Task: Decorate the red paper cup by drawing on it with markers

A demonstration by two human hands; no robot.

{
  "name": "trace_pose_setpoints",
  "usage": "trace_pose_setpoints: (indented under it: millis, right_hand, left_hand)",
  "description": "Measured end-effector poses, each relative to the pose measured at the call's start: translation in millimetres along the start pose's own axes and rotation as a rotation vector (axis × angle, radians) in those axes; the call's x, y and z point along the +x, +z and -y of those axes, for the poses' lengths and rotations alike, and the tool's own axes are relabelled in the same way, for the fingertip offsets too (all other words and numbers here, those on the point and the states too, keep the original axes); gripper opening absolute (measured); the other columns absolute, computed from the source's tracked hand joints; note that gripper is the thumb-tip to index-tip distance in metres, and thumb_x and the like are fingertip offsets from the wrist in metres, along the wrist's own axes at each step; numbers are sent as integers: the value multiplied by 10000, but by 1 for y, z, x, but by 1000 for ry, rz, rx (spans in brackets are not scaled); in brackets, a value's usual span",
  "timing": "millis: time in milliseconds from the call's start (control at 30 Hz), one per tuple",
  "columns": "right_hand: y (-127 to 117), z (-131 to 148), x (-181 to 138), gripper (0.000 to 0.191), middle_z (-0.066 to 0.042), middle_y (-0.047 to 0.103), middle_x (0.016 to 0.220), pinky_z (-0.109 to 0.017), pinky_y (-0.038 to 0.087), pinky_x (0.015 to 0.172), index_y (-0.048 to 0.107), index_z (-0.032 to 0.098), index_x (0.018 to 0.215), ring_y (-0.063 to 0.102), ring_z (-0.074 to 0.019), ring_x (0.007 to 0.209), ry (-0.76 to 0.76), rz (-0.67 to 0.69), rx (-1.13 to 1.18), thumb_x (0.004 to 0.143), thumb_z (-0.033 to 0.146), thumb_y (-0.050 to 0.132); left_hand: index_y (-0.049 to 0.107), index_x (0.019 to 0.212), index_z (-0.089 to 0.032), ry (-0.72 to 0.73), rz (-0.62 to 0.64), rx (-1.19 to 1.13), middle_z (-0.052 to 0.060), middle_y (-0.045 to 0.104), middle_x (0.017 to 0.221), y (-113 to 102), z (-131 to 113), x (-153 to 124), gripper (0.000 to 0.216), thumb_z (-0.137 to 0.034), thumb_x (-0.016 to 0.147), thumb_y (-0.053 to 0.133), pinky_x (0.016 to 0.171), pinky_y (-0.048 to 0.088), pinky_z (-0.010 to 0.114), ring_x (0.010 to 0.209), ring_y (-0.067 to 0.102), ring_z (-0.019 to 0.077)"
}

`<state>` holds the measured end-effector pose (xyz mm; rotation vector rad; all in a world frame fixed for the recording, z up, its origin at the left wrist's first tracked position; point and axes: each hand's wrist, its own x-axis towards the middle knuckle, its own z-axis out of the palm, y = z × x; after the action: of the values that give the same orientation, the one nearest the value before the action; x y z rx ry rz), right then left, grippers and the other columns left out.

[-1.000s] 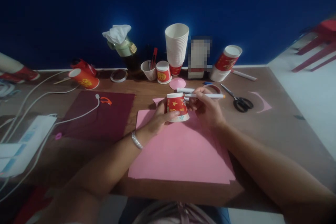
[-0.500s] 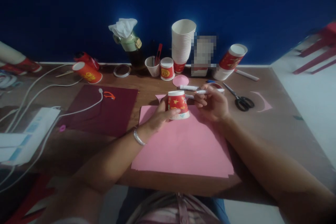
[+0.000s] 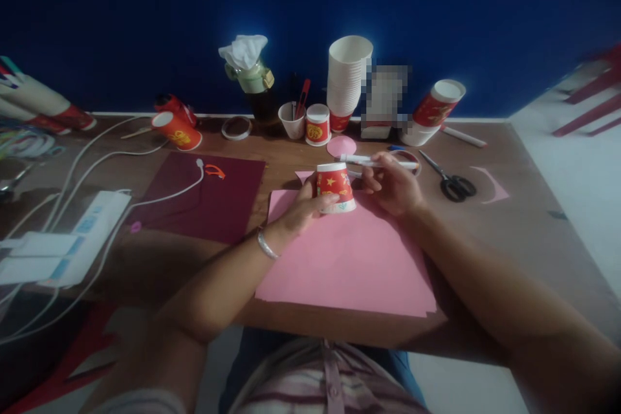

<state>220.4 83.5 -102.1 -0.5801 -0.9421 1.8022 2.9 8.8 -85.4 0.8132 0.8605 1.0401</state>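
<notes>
A red and white paper cup (image 3: 334, 182) with gold stars is upside down in my left hand (image 3: 310, 204), fingers around its left side and thumb across the front. Small blue-green marks show on its white lower band. My right hand (image 3: 395, 187) is closed on a white marker pen (image 3: 378, 160), just right of the cup and apart from it. The marker points left. Both hands are above a stack of pink paper sheets (image 3: 339, 259). A pink paper circle (image 3: 341, 147) lies behind the cup.
Black-handled scissors (image 3: 453, 187) and a pink offcut (image 3: 492, 184) lie at right. Along the wall stand stacked paper cups (image 3: 350, 77), a cup of tools (image 3: 292, 121) and a tissue-topped jar (image 3: 250, 77). A dark red sheet (image 3: 208, 200) and a power strip (image 3: 87, 239) with cables are at left.
The whole view has shifted, so things sit a little further right. Both hands keep their holds on the cup and the marker pen; the marker's tip is further left relative to my right hand.
</notes>
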Motion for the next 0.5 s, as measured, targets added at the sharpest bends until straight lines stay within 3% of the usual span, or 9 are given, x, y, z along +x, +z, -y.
trace_pose_setpoints:
  millis: [100, 167, 300, 433, 500]
  right_hand:
    - [5, -6, -4, 413, 7, 755, 922, -297, 567, 644, 772, 286, 1093, 607, -141, 662, -84, -73, -122, 883, 632, 847]
    - [10, -7, -9, 482, -38, 776, 1087, -371, 623, 796, 780, 295, 1182, 698, -204, 865, -165, -87, -357, 943, 713, 758]
    - [17, -7, -18, 527, -110, 746, 1266, -547, 558, 1125, 769, 301, 1281, 664, -315, 1214, -410, 64, -938, 1045, 739, 597]
    - [16, -16, -18, 476, -161, 709, 1348, -584, 556, 1154, 710, 286, 1387, 651, -346, 1269, -459, 221, -1125, 1096, 624, 544]
    - [15, -18, -16, 531, -193, 658, 1450, -578, 590, 1112, 601, 267, 1533, 656, -359, 1292, -460, 244, -1214, 1067, 520, 619]
  left_hand:
    - [699, 1230, -223, -9, 80, -40, 84, 774, 1157, -1, 1, 2, 518, -348, 770, 902, 892, 595, 376, 1081, 747, 260]
    - [688, 1236, -234, 0, 173, -107, 81, 786, 1146, -2, 2, 3, 564, -322, 725, 912, 907, 615, 421, 1097, 779, 301]
    - [680, 1315, -226, -47, 260, -215, 121, 800, 1210, -6, 0, 4, 638, -336, 717, 874, 930, 644, 503, 1247, 768, 428]
    - [654, 1425, -184, -70, 327, -263, 172, 800, 1266, -13, -4, 6, 773, -397, 704, 835, 967, 643, 593, 1285, 743, 487]
    - [659, 1430, -178, -55, 328, -246, 164, 812, 1222, -15, -4, 9, 781, -395, 702, 839, 902, 656, 529, 1192, 781, 449]
